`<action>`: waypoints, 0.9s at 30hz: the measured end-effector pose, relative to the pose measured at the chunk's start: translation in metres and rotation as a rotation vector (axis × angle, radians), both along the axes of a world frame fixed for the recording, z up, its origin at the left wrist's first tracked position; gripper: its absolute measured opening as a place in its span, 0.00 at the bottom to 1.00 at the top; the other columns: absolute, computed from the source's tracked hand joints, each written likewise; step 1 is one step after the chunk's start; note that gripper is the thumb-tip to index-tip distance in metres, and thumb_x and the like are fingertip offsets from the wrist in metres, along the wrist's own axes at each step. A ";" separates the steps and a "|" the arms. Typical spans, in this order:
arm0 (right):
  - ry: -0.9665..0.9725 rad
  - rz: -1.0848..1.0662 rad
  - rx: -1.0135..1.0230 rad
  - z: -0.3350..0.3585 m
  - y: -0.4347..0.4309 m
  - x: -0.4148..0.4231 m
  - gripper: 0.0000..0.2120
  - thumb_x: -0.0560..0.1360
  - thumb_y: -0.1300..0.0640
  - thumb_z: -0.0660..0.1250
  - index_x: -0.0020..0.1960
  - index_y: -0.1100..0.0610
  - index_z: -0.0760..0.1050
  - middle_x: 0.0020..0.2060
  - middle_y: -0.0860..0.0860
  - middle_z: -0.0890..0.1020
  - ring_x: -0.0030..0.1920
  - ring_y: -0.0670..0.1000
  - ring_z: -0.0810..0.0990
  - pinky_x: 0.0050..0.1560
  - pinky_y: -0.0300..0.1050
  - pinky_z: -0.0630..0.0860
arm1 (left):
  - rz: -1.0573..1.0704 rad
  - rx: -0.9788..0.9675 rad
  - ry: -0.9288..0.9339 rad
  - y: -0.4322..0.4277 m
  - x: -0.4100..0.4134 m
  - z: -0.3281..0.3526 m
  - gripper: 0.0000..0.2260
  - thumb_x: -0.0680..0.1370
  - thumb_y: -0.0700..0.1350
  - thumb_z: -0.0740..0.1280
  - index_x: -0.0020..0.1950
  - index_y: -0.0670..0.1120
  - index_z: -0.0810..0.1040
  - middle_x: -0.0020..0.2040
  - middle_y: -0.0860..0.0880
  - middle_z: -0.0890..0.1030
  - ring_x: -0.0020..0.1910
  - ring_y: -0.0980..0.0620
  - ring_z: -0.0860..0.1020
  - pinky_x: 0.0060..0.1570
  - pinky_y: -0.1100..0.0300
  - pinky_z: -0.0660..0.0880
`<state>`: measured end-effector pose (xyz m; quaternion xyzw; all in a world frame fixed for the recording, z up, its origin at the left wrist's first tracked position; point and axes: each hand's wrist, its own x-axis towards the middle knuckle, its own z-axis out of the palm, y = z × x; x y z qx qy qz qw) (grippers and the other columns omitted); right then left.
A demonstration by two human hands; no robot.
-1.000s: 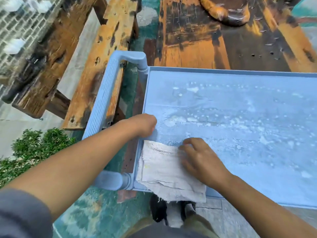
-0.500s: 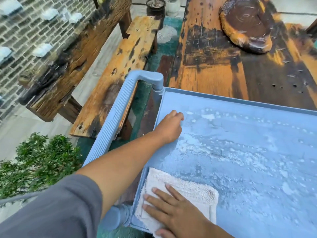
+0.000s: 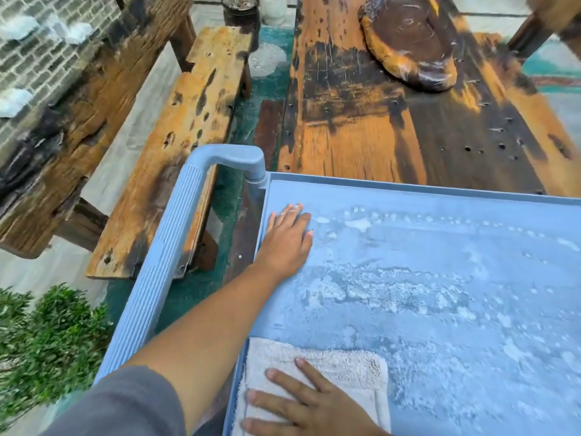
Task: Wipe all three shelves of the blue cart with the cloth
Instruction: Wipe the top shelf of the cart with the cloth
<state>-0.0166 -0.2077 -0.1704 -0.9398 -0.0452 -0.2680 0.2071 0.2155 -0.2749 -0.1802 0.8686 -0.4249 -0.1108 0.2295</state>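
The blue cart's top shelf (image 3: 440,309) fills the lower right, wet and streaked with white foam. A folded off-white cloth (image 3: 352,369) lies at the shelf's near left corner, partly over the rim. My right hand (image 3: 301,404) presses flat on the cloth with fingers spread. My left hand (image 3: 287,240) lies flat on the shelf near its far left corner, fingers straight, holding nothing. The cart's ribbed handle (image 3: 169,256) runs along the left side. The lower shelves are hidden.
A weathered wooden table (image 3: 393,121) stands just beyond the cart, with a dark wooden slab (image 3: 408,42) on it. A wooden bench (image 3: 176,146) and a heavy beam (image 3: 63,121) lie left. A green shrub (image 3: 41,341) grows at lower left.
My left hand has slid from the shelf's near left edge toward the far left corner and opened flat. My right hand stays on the cloth, its fingers now spread. The view has tilted up.
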 end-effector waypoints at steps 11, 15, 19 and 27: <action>0.582 0.121 -0.302 -0.004 -0.104 0.038 0.38 0.76 0.30 0.57 0.81 0.42 0.52 0.82 0.47 0.54 0.80 0.58 0.52 0.75 0.66 0.48 | 0.020 -0.117 0.188 0.005 -0.001 0.007 0.26 0.82 0.58 0.52 0.79 0.50 0.59 0.80 0.51 0.59 0.79 0.55 0.51 0.78 0.53 0.41; 0.611 0.068 -0.305 -0.005 -0.128 0.065 0.36 0.76 0.31 0.57 0.80 0.43 0.57 0.79 0.49 0.63 0.80 0.59 0.56 0.76 0.69 0.55 | 0.073 -0.170 0.263 0.008 -0.006 0.010 0.27 0.81 0.60 0.55 0.79 0.54 0.57 0.81 0.51 0.53 0.78 0.59 0.47 0.78 0.52 0.45; 0.602 -0.003 -0.261 -0.007 -0.159 0.090 0.36 0.76 0.31 0.56 0.80 0.46 0.59 0.80 0.49 0.60 0.80 0.58 0.54 0.77 0.67 0.53 | 0.077 -0.137 0.256 0.008 -0.007 0.009 0.27 0.81 0.58 0.58 0.79 0.56 0.55 0.82 0.53 0.48 0.79 0.55 0.46 0.78 0.48 0.50; 0.637 -0.207 -0.250 -0.005 -0.241 0.130 0.36 0.76 0.29 0.46 0.81 0.40 0.51 0.82 0.46 0.52 0.81 0.56 0.50 0.78 0.61 0.43 | 0.016 -0.064 0.142 0.009 -0.010 0.001 0.31 0.78 0.66 0.50 0.80 0.59 0.49 0.82 0.53 0.46 0.80 0.55 0.44 0.78 0.53 0.41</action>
